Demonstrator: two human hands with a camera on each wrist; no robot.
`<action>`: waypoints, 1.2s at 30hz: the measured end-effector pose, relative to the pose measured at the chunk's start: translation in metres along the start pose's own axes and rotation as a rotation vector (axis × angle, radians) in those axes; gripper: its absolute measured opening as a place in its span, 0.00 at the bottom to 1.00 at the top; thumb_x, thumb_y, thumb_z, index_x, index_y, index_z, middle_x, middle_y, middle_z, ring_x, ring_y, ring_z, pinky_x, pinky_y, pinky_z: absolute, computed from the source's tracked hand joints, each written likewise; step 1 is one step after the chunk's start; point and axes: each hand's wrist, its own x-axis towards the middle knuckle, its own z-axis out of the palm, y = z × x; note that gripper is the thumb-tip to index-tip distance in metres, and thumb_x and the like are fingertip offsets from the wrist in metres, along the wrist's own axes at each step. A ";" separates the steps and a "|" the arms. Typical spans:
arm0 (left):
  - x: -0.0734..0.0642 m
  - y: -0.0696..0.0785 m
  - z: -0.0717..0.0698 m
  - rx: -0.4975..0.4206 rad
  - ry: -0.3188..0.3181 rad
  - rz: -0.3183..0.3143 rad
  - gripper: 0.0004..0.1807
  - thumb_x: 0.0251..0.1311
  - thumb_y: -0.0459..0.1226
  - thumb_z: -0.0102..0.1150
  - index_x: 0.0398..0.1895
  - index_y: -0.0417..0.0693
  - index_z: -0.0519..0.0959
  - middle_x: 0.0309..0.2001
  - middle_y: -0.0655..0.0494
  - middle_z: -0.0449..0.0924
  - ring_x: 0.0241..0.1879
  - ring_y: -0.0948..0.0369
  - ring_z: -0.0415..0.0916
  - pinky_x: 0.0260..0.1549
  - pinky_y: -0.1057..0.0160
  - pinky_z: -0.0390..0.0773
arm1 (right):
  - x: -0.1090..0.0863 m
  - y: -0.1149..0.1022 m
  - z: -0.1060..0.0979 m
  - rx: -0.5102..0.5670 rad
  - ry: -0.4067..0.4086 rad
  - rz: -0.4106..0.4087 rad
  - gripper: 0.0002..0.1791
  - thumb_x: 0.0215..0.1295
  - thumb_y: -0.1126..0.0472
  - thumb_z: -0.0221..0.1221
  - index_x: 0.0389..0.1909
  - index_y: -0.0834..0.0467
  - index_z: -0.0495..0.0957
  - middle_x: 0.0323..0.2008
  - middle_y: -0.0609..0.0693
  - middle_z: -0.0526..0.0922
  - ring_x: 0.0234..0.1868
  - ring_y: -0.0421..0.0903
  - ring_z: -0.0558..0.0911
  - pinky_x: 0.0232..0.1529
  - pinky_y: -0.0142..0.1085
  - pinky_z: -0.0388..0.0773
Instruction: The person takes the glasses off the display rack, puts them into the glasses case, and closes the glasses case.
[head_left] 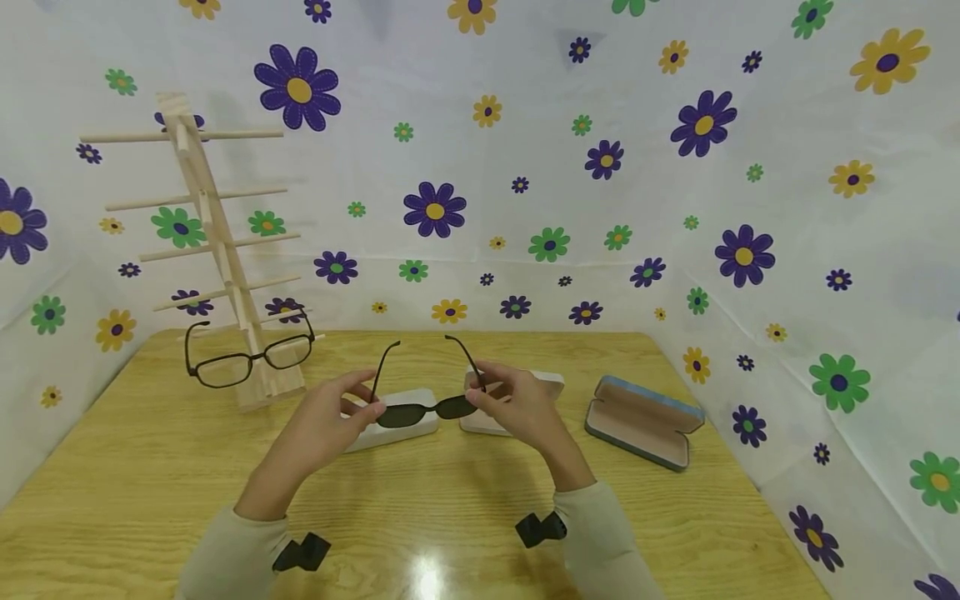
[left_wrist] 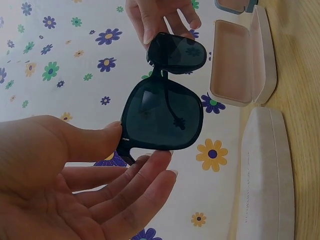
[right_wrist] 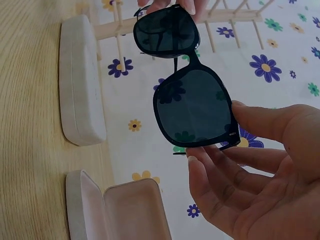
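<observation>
Sunglasses (head_left: 402, 415) are held up near the closed white case (head_left: 405, 436), their long axis stretched sideways from hand to hand. The lenses (left_wrist: 162, 115) are turned to the near side; the unfolded temples (head_left: 378, 373) are pointed away. The left end is pinched by the left hand (head_left: 330, 419), the right end by the right hand (head_left: 522, 408). Right of the closed white case, an open white case (head_left: 483, 424) is set, then an open blue-lidded case (head_left: 641, 427); left of it and beyond, black-framed eyeglasses (head_left: 258, 357) are propped on a wooden rack (head_left: 215, 229).
</observation>
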 end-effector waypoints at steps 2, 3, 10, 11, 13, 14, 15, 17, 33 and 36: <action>0.000 0.000 -0.001 0.001 0.000 0.004 0.32 0.72 0.39 0.61 0.75 0.38 0.67 0.56 0.41 0.82 0.49 0.50 0.86 0.34 0.61 0.82 | 0.000 0.000 0.000 0.001 -0.003 -0.003 0.30 0.73 0.57 0.64 0.72 0.61 0.72 0.54 0.58 0.87 0.44 0.50 0.86 0.41 0.33 0.82; 0.000 0.000 -0.001 0.001 -0.001 0.007 0.32 0.72 0.39 0.61 0.75 0.37 0.67 0.56 0.41 0.83 0.50 0.50 0.86 0.35 0.61 0.82 | 0.000 0.000 0.000 0.001 -0.003 -0.004 0.30 0.72 0.57 0.64 0.72 0.61 0.72 0.54 0.58 0.87 0.44 0.50 0.86 0.41 0.33 0.82; -0.001 0.001 -0.002 0.012 -0.004 0.020 0.30 0.72 0.38 0.62 0.72 0.32 0.69 0.52 0.42 0.85 0.51 0.48 0.86 0.37 0.59 0.84 | -0.001 0.001 0.001 -0.002 0.018 -0.015 0.29 0.71 0.57 0.66 0.70 0.62 0.74 0.51 0.58 0.87 0.43 0.50 0.86 0.41 0.36 0.84; 0.000 0.001 -0.002 0.014 -0.004 0.020 0.30 0.72 0.38 0.62 0.72 0.32 0.69 0.52 0.43 0.85 0.51 0.48 0.86 0.37 0.59 0.84 | -0.001 0.001 0.002 -0.006 0.023 -0.018 0.29 0.71 0.57 0.66 0.70 0.61 0.74 0.51 0.58 0.87 0.44 0.51 0.87 0.41 0.36 0.84; 0.000 0.002 -0.002 0.020 -0.001 0.022 0.31 0.72 0.39 0.62 0.72 0.32 0.70 0.52 0.43 0.85 0.52 0.47 0.85 0.37 0.59 0.83 | 0.000 0.001 0.002 -0.019 0.032 -0.023 0.29 0.70 0.57 0.66 0.69 0.62 0.75 0.51 0.59 0.87 0.44 0.51 0.87 0.40 0.36 0.84; 0.000 0.002 -0.002 0.024 0.000 0.022 0.31 0.72 0.39 0.62 0.72 0.32 0.70 0.52 0.43 0.85 0.53 0.46 0.85 0.37 0.59 0.83 | 0.000 0.002 0.002 -0.025 0.035 -0.026 0.29 0.70 0.57 0.66 0.69 0.62 0.75 0.51 0.59 0.87 0.44 0.52 0.88 0.40 0.35 0.84; 0.000 0.002 -0.002 0.027 0.002 0.024 0.30 0.72 0.39 0.62 0.72 0.32 0.70 0.52 0.43 0.85 0.53 0.46 0.85 0.37 0.59 0.83 | 0.000 0.002 0.003 -0.029 0.037 -0.028 0.29 0.70 0.57 0.66 0.69 0.62 0.75 0.50 0.59 0.88 0.44 0.52 0.88 0.40 0.35 0.84; 0.000 0.002 -0.003 0.032 0.005 0.026 0.30 0.71 0.38 0.63 0.72 0.32 0.70 0.51 0.44 0.85 0.54 0.45 0.84 0.38 0.58 0.84 | 0.000 0.002 0.003 -0.036 0.041 -0.030 0.28 0.70 0.58 0.66 0.68 0.63 0.76 0.49 0.58 0.88 0.44 0.52 0.88 0.39 0.34 0.84; 0.000 0.000 -0.003 0.052 0.018 0.038 0.29 0.70 0.37 0.64 0.70 0.32 0.72 0.47 0.47 0.86 0.51 0.48 0.85 0.38 0.58 0.84 | 0.002 0.002 0.004 -0.063 0.021 -0.061 0.26 0.70 0.59 0.66 0.65 0.67 0.77 0.44 0.59 0.89 0.42 0.53 0.88 0.38 0.33 0.83; 0.000 0.000 -0.003 0.048 0.017 0.038 0.29 0.70 0.37 0.64 0.70 0.32 0.73 0.46 0.47 0.86 0.51 0.48 0.85 0.39 0.57 0.84 | 0.002 0.001 0.004 -0.072 0.022 -0.064 0.26 0.70 0.59 0.66 0.65 0.66 0.78 0.44 0.59 0.89 0.42 0.52 0.88 0.39 0.34 0.83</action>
